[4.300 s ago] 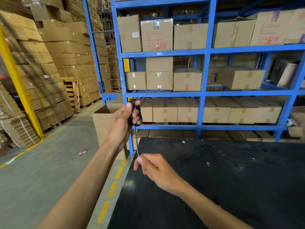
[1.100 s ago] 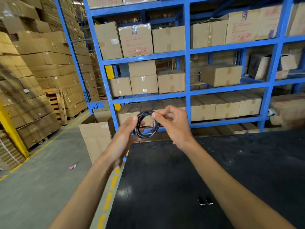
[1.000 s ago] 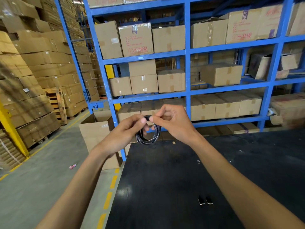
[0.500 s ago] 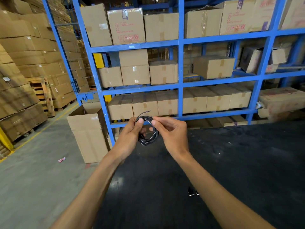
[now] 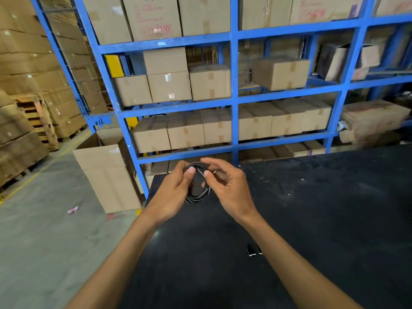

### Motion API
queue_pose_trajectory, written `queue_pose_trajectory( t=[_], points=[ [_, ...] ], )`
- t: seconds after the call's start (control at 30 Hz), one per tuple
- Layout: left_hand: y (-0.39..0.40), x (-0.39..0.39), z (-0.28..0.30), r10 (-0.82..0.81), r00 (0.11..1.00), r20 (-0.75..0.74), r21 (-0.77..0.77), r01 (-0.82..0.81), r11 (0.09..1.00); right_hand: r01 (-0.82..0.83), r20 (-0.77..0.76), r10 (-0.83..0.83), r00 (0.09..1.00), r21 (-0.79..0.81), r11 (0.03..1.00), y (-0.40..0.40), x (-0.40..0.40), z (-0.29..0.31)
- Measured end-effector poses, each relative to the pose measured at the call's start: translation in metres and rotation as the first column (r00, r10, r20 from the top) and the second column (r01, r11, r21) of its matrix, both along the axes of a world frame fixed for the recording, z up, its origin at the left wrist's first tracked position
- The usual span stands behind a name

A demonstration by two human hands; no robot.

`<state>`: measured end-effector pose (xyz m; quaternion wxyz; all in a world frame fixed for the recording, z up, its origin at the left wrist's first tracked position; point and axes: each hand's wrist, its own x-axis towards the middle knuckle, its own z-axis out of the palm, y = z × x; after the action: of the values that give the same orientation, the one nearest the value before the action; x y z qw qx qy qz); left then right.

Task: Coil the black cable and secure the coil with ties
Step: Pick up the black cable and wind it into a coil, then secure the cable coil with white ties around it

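The black cable (image 5: pixel 198 196) is wound into a small round coil, held upright above the far left part of the black table (image 5: pixel 312 219). My left hand (image 5: pixel 172 192) pinches the coil's left side, thumb on its top. My right hand (image 5: pixel 226 186) pinches the coil's upper right with thumb and forefinger, the other fingers spread. Two small black ties (image 5: pixel 254 250) lie side by side on the table nearer to me, just left of my right forearm.
A blue steel rack (image 5: pixel 233 103) full of cardboard boxes stands right behind the table. An open cardboard box (image 5: pixel 107 172) sits on the concrete floor to the left. Stacked cartons on pallets (image 5: pixel 29 103) line the far left.
One end was still being wound on four seconds ago; now the cable is one full coil in both hands. The hands and coil have dropped lower, over the table, as the view tilted down.
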<state>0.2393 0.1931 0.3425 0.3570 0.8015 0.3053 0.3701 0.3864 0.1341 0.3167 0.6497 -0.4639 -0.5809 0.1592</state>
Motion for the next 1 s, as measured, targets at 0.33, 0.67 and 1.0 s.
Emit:
queue_pose_trajectory(
  t=[0.33,0.67,1.0],
  points=[
    [0.019,0.017,-0.011,-0.154,0.947,0.282,-0.696,0.313,0.646,0.051,-0.049,-0.050,0.998,0.026,0.998,0.015,0.030,-0.030],
    [0.032,0.045,-0.059,-0.240,0.887,0.395,-0.812,0.459,0.361,-0.078,-0.053,0.075,0.996,-0.051,0.996,0.018,0.073,-0.072],
    [0.028,0.095,-0.128,-0.117,0.972,0.203,-0.790,0.233,0.567,-0.063,-0.209,0.020,0.978,-0.200,0.978,0.022,0.111,-0.151]
  ],
)
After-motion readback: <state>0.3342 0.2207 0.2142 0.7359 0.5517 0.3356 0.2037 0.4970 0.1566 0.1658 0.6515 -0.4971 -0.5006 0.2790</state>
